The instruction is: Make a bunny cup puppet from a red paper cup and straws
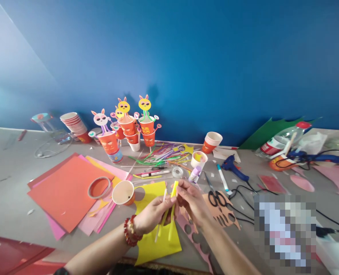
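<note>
My left hand point(154, 214), with a red bead bracelet at its wrist, is closed round several thin strips that look like straws. One is a yellow straw point(171, 225), standing nearly upright; a pale pinkish-white stick point(157, 233) slants beside it. My right hand point(192, 201) pinches the upper end of the yellow straw, close to my left fingertips. Under both hands lies a yellow sheet point(146, 244) with rounded cut-outs. A paper cup point(123, 193) stands open side up to the left of my hands. Black-handled scissors point(217, 198) lie to the right.
Several decorated rabbit cups point(109, 143) stand along the blue wall. Coloured straws point(169, 152) lie heaped before them. Red paper sheets point(63, 191) and a tape roll point(99, 187) are at left. A blue glue gun point(234, 168) trails a black cord at right, near a bottle point(286, 139).
</note>
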### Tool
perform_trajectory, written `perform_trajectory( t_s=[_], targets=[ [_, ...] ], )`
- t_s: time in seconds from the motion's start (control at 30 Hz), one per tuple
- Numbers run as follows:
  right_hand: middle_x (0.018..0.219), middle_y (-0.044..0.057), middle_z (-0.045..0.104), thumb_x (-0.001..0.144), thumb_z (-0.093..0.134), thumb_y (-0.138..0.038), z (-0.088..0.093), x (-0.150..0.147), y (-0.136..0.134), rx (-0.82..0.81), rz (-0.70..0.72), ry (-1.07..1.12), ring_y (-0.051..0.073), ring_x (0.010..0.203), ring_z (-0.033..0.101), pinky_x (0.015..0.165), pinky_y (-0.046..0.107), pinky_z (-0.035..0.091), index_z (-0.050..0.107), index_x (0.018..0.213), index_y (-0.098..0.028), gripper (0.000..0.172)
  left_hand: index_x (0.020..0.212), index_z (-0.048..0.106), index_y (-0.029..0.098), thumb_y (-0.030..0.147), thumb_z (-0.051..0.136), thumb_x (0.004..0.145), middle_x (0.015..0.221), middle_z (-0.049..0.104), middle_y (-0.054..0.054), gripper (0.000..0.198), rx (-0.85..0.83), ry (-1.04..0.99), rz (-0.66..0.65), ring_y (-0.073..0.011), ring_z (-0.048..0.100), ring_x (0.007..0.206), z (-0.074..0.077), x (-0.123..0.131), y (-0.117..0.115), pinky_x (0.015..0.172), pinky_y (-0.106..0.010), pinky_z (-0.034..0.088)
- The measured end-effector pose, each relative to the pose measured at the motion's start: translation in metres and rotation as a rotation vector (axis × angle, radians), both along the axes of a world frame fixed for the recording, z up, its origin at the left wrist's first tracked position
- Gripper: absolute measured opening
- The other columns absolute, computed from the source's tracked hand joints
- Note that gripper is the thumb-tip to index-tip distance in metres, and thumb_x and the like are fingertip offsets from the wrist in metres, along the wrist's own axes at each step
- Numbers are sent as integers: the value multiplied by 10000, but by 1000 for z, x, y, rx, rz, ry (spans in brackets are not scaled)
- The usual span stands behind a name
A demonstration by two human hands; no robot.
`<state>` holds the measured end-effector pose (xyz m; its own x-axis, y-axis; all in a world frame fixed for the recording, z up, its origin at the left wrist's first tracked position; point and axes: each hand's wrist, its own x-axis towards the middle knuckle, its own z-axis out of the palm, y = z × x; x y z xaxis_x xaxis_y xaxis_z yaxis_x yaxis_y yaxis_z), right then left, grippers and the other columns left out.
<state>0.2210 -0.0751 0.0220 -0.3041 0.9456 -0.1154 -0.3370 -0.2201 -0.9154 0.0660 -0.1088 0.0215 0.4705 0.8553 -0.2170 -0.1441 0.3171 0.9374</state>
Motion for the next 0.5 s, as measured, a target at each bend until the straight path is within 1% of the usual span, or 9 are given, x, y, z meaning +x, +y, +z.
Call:
perform_trajectory(
  t_s=[0.1,0.23,0.33,0.43,0.5],
  targets=[
    [618,-26,582,745,821,-446,-3,4,4,21,0,-37,92,507,458,484,222,357,728,769,-174,289,699,590,153,645,501,906,551,459,31,541,-33,25,-7,-76,354,448,1,0,1,453,-238,220],
    [659,-6,625,737,832,-419,-5,8,7,66,-11,-76,112,546,471,512,243,373,775,772,-184,244,707,582,155,700,493,878,530,439,43,578,-34,37,-38,-70,333,422,2,1,1,435,-243,186],
    [698,5,657,716,847,-423,-5,9,6,80,-25,-82,121,560,487,524,251,394,776,770,-195,245,698,580,153,734,472,867,510,425,45,614,-20,68,-71,-72,347,420,2,2,0,428,-247,182],
    [729,17,687,695,856,-442,-6,9,5,73,-29,-77,132,575,522,539,257,424,754,729,-195,269,737,589,145,717,477,881,539,465,32,600,-30,64,-87,-67,362,423,-3,3,-2,427,-242,198],
    [725,21,693,702,851,-443,-8,10,6,69,-38,-76,143,590,544,564,268,448,747,718,-193,272,803,581,151,700,514,876,595,491,34,558,-51,11,-40,-55,350,426,-6,5,-3,428,-230,211]
  ],
)
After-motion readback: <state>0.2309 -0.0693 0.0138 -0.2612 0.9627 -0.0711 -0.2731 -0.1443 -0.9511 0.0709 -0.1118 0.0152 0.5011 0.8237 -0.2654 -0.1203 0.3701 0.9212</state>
